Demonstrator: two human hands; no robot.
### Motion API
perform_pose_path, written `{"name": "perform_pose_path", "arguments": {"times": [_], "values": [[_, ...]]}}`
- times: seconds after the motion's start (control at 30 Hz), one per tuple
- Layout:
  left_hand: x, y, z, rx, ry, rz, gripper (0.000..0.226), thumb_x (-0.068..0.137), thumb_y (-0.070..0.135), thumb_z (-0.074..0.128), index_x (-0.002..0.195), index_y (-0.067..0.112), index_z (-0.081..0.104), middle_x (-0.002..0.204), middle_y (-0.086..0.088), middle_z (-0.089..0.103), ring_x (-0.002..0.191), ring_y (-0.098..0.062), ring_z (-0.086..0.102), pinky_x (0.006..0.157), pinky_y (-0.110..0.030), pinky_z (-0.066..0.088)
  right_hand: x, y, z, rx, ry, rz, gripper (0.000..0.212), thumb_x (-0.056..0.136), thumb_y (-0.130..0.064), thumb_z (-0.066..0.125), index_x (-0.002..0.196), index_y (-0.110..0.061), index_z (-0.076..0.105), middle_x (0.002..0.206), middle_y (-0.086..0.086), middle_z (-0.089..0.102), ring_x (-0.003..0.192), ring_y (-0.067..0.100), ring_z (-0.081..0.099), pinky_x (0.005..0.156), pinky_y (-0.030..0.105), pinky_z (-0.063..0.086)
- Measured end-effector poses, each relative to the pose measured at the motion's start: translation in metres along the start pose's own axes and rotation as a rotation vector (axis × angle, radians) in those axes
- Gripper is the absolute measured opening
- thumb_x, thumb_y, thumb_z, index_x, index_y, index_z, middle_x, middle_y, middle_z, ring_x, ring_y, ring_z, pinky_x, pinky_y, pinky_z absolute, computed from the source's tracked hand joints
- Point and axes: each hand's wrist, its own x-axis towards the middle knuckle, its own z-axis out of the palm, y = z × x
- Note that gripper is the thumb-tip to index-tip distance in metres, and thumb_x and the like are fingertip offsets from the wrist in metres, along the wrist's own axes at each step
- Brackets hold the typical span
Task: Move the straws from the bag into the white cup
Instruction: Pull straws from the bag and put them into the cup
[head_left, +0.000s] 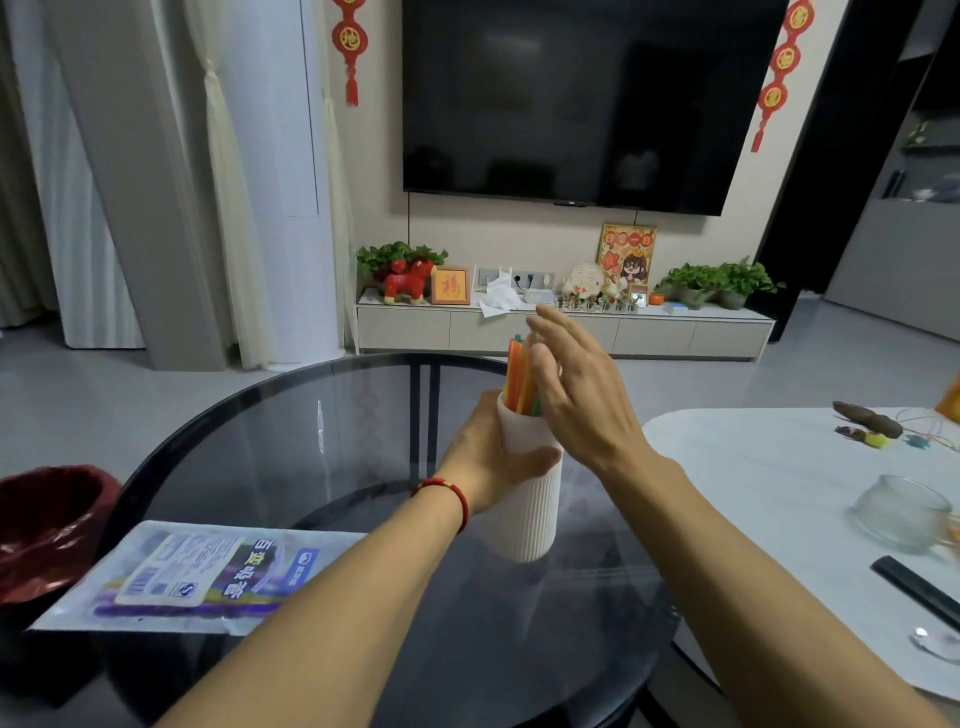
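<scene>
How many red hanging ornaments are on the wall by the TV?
2. One red ornament hangs left of the TV, the other red ornament right of it. Both run past the top edge, so more may be hidden above.

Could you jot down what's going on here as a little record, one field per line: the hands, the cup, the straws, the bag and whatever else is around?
left hand: grips the white ribbed cup, which leans away from the person
right hand: fingers straight, against the straw tops
white cup: on or just above the round glass table; contact unclear
straws: orange, yellow and green, standing in the cup
bag: flat on the table to the left, purple straws still inside
nearby: glass cup on the white table, red-lined bin
</scene>
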Motion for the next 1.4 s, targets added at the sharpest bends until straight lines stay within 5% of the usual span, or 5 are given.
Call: {"name": "perform_pose_path", "arguments": {"times": [0.3,0.5,0.8,1.03,1.4], "values": [[-0.019,0.009,-0.015,-0.085,-0.191,-0.186,0.072,0.074,0.046,0.080,0.134,0.024,0.046,0.122,0.002,0.064,0.108,-0.023,0.064,0.092,-0.047,0.057,0.001,-0.019,-0.013,0.009,0.142,-0.071,0.037,0.102,-0.016,0.050,0.135,-0.006,0.064,0.145,0.013,0.064,0.138,0.026,0.055,0.117,0.038,0.042],[-0.103,-0.045,-0.090,0.446,-0.376,-0.065,0.098,0.083,0.046,0.071,0.162,0.024,0.017,0.169,0.003,0.021,0.154,-0.017,0.020,0.125,-0.038,0.024,-0.068,-0.037,0.002,0.081,0.172,-0.279,0.014,0.090,-0.015,0.057,0.084,-0.009,0.068,0.079,0.002,0.067,0.066,0.015,0.056,0.058,0.034,0.051],[-0.120,-0.101,-0.138,0.925,-0.776,-0.149,0.125,0.067,0.052,0.076,0.162,0.025,-0.002,0.162,-0.002,0.025,0.152,-0.025,0.020,0.123,-0.059,0.006,-0.127,-0.026,0.095,0.132,-0.617,0.323,0.023,0.101,-0.030,0.057,0.112,-0.019,0.073,0.102,-0.004,0.076,0.084,0.014,0.072,0.081,0.035,0.063],[-0.124,-0.057,-0.129,1.141,-0.521,0.270,0.102,0.068,0.050,0.075,0.151,0.020,0.023,0.123,-0.002,0.040,0.107,-0.025,0.052,0.094,-0.045,0.046,-0.133,-0.026,0.114,0.639,-0.551,0.859,0.034,0.108,-0.034,0.043,0.116,-0.009,0.064,0.104,0.016,0.068,0.059,0.027,0.070,0.057,0.036,0.062],[-0.112,-0.003,-0.130,1.557,-0.438,0.543,0.133,0.069,0.041,0.085,0.159,0.013,-0.007,0.143,-0.016,0.016,0.126,-0.034,0.027,0.111,-0.073,0.019,-0.141,-0.037,0.115,1.290,-0.494,1.186,0.028,0.104,-0.023,0.058,0.110,-0.007,0.081,0.106,0.024,0.079,0.080,0.035,0.081,0.070,0.038,0.067]]}}
